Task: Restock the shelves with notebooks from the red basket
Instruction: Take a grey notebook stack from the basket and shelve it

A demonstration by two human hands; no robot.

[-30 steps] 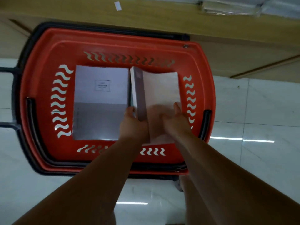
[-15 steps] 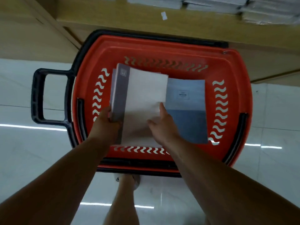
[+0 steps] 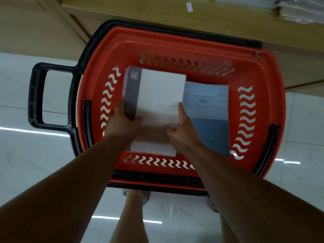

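White notebook [image 3: 161, 95] gripped by left hand [image 3: 121, 123], right hand [image 3: 182, 130]; hides blue notebook [image 3: 208, 118] edge, red basket [image 3: 259, 81] floor.

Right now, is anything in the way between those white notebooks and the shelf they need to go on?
Nothing visible blocks them. Both the left hand and right hand grip the white notebooks over the red basket, and the wooden shelf lies just beyond the basket's far rim. The blue notebook sits alongside, not on top.

Single head view; looks steeply down from above, close over basket [image 3: 177, 41] on floor [image 3: 26, 155]; shelf [image 3: 210, 20] at top edge; own legs below.
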